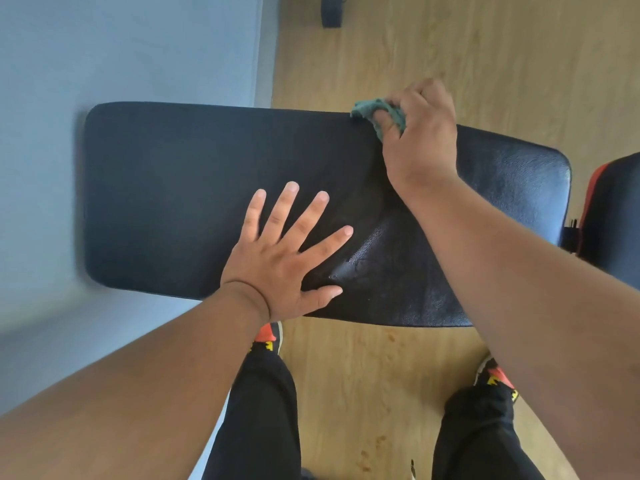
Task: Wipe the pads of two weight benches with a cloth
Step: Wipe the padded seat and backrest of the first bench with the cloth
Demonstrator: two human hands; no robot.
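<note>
The left hand [277,258] lies flat on the near half of the bench pad [173,188], fingers straight and spread. The pad's long axis runs left to right. At its far edge the right hand [420,140] clamps a bunched green cloth [367,110]. Beneath lies a wooden floor [502,57]; at left, a pale blue wall [121,46].

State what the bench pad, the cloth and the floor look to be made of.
Bench pad: probably vinyl or faux leather, black, with a fine grain and a dull sheen where light hits.
Cloth: soft, fuzzy teal fabric, perhaps microfibre or terry; it bunches in folds.
Floor: light wood-grain planks, wood or laminate.
</note>
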